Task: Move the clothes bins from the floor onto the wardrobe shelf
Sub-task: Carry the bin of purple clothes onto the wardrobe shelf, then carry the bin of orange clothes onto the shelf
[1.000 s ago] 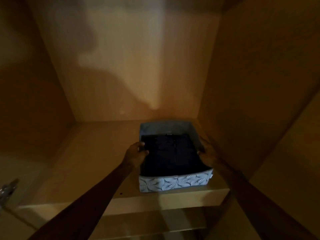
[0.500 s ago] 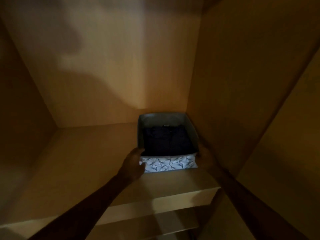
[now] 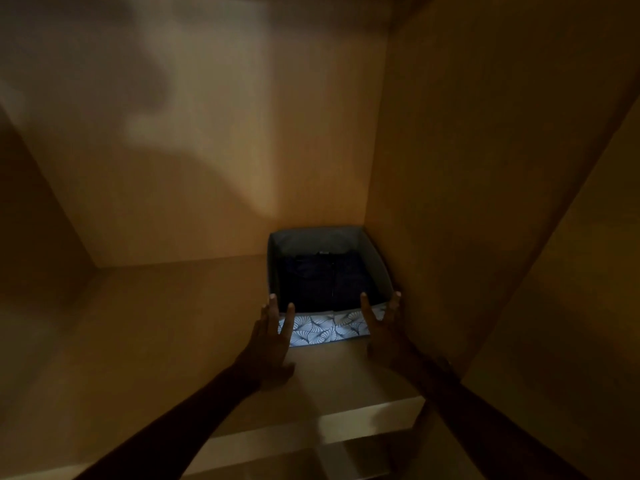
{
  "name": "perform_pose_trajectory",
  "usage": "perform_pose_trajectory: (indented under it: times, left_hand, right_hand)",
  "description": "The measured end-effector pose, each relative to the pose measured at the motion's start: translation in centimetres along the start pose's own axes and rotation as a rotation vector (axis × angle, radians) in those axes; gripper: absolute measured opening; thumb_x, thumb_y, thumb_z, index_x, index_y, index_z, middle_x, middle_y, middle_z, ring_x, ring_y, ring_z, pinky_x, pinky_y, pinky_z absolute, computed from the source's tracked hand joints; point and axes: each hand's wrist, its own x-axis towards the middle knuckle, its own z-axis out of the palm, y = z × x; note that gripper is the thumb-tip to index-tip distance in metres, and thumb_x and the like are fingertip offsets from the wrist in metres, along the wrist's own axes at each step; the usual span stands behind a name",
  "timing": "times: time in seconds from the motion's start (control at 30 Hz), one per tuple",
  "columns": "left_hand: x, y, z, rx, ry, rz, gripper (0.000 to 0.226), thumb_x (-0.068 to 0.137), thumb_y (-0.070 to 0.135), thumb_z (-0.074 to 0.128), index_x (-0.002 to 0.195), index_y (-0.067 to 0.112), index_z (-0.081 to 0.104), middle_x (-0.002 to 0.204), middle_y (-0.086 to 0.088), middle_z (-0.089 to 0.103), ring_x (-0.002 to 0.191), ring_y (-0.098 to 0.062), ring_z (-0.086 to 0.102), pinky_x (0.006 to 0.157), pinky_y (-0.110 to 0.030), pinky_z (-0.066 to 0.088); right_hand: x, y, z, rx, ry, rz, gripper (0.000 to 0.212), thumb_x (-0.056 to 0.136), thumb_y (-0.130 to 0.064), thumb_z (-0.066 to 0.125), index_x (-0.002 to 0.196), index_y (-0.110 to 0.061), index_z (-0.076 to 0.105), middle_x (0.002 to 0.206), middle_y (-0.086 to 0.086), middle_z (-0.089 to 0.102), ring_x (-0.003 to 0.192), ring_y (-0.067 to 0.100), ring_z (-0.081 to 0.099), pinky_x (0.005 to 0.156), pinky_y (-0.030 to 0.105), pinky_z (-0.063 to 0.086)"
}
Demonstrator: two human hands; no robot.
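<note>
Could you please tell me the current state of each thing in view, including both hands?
Bin: upright on the shelf, open-topped, in the back right corner.
Dark clothes: folded, lying inside the bin.
Left hand: open, fingers straight against the bin's front left corner.
Right hand: open, fingers straight against the bin's front right corner.
Shelf: carrying the bin.

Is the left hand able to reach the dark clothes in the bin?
Probably yes: the left hand is at the front of the bin, which has no lid; nothing covers the dark clothes.
</note>
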Motion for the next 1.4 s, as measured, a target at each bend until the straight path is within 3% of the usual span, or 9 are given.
perform_pose_trajectory:
  times: [0.17,0.53,0.8,1.0,1.1,1.17,1.23,1.3,1.4]
  left_hand:
    - [2.4,-0.3,-0.6,-0.024,-0.035,-0.022,0.124,0.08,0.044,0.068,0.142,0.017,-0.037,0.142,-0.021,-0.05,0.136,-0.043,-0.033,0.117,-0.054,-0.002]
    - [6.7,-0.5,-1.5,-0.027,-0.041,-0.059,0.131,0.077,0.045,0.073,0.138,0.025,-0.042,0.139,-0.017,-0.054,0.137,-0.044,-0.033,0.118,-0.056,-0.002]
    - [7.2,-0.2,-0.8,-0.048,0.0,-0.07,0.13,0.076,0.043,0.074,0.141,0.029,-0.038,0.142,-0.013,-0.053,0.139,-0.041,-0.032,0.119,-0.055,-0.001]
    - [4.7,-1.0,0.7,-0.263,0.217,-0.02,0.108,0.083,0.039,0.069,0.153,0.03,-0.013,0.158,0.002,-0.031,0.15,-0.025,-0.005,0.118,-0.043,0.022]
    - [2.2,-0.5,2.3,-0.63,0.391,-0.083,0.093,0.086,0.018,0.068,0.154,0.029,0.005,0.161,0.007,0.002,0.147,-0.017,0.016,0.117,-0.036,0.025]
    - [0.3,-0.3,3.2,-0.874,0.484,-0.221,0.077,0.087,0.01,0.066,0.151,0.024,0.026,0.153,0.002,0.032,0.135,-0.019,0.041,0.108,-0.039,0.041]
    - [-1.7,-0.2,3.5,-1.02,0.547,-0.33,0.062,0.088,0.006,0.065,0.144,0.02,0.041,0.141,-0.001,0.049,0.122,-0.02,0.052,0.093,-0.031,0.05]
    - [-4.3,-0.8,3.7,-1.099,0.609,-0.399,0.052,0.089,0.003,0.063,0.138,0.016,0.05,0.132,-0.003,0.057,0.115,-0.019,0.056,0.083,-0.02,0.049]
    - [-8.1,-1.7,3.6,-1.237,0.725,-0.474,0.041,0.09,0.0,0.061,0.128,0.011,0.057,0.121,-0.008,0.063,0.106,-0.018,0.06,0.08,-0.016,0.049]
  right_hand:
    - [1.7,-0.3,-0.8,-0.02,-0.018,0.004,0.109,0.083,0.008,0.058,0.145,-0.042,-0.016,0.141,0.025,-0.047,0.138,0.047,-0.027,0.115,0.049,0.025]
    - [6.4,0.6,-1.1,-0.061,-0.004,0.006,0.107,0.083,-0.002,0.066,0.146,-0.045,-0.009,0.143,0.023,-0.044,0.137,0.05,-0.027,0.115,0.059,0.018]
    - [7.5,1.2,-0.9,-0.086,0.002,0.026,0.108,0.082,-0.007,0.069,0.146,-0.046,-0.01,0.143,0.024,-0.044,0.137,0.05,-0.027,0.115,0.056,0.01]
    - [5.6,1.3,-0.6,-0.004,0.056,-0.048,0.1,0.086,-0.009,0.065,0.147,-0.038,-0.009,0.149,0.018,-0.038,0.143,0.04,-0.021,0.119,0.049,0.012]
    - [3.2,0.3,1.0,0.184,0.178,-0.156,0.08,0.089,-0.011,0.058,0.151,-0.027,0.011,0.16,0.015,-0.009,0.148,0.03,0.005,0.113,0.034,0.025]
    - [1.5,-1.1,2.4,0.403,0.226,-0.215,0.067,0.087,-0.015,0.059,0.147,-0.025,0.032,0.159,0.009,0.018,0.145,0.021,0.02,0.113,0.035,0.031]
    - [-0.3,-2.7,3.8,0.653,0.168,-0.228,0.061,0.085,-0.015,0.065,0.14,-0.031,0.043,0.153,0.0,0.033,0.14,0.014,0.031,0.109,0.038,0.037]
    - [-1.8,-4.9,5.1,0.867,0.018,-0.226,0.058,0.084,-0.016,0.067,0.132,-0.041,0.047,0.147,-0.01,0.041,0.132,0.007,0.041,0.103,0.038,0.042]
    - [-3.5,-7.5,6.7,1.011,-0.151,-0.243,0.057,0.083,-0.019,0.065,0.13,-0.047,0.048,0.142,-0.017,0.047,0.127,0.005,0.048,0.101,0.039,0.047]
